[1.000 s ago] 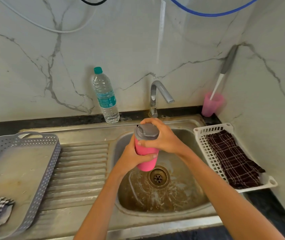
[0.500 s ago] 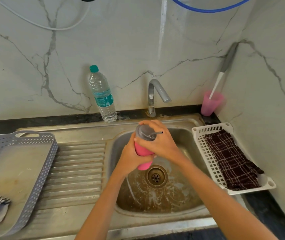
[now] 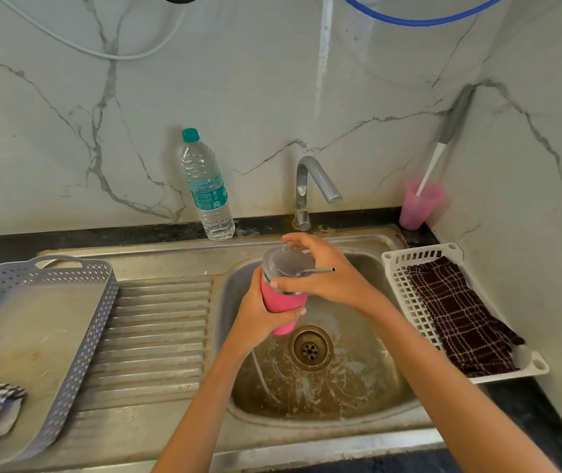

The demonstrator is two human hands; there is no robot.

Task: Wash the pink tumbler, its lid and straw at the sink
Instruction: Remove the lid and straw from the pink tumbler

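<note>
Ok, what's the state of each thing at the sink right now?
Pink tumbler: tilted over the basin, lid on.
Lid: on the tumbler.
Straw: through the lid, pointing right.
Left hand: grips the tumbler body.
Right hand: curled round the lid.
Tap: no water running.
Water bottle: upright, capped.
Pink cup: upright, brush inside.

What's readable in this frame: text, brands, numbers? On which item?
Label on the water bottle: white print on teal, too blurred to read.
Pink tumbler and lid: no print on the parts in view.
Nothing else shows any text.
</note>
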